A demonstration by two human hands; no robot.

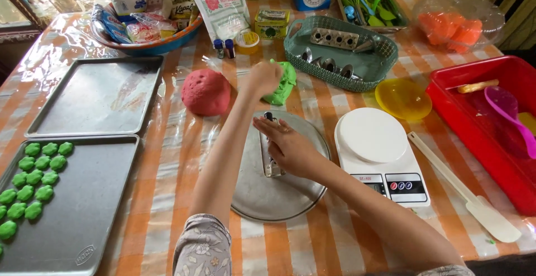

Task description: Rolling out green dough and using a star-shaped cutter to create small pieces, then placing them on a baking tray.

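My left hand (pixel 261 78) reaches forward and grips the lump of green dough (pixel 285 85) lying on the striped tablecloth. My right hand (pixel 290 150) rests over a round metal plate (pixel 279 198) and holds a narrow metal cookie mould (pixel 269 164) against it. A ball of red dough (pixel 206 91) sits just left of my left hand. On the near left, a baking tray (pixel 84 214) carries several small green shaped cookies (pixel 34 178).
An empty baking tray (pixel 100 94) lies behind the filled one. A white kitchen scale (pixel 379 153), a white spatula (pixel 463 195), a yellow bowl (pixel 403 98) and a red tub (pixel 486 131) stand right. A green basket of metal moulds (pixel 340 52) and baking ingredients line the back.
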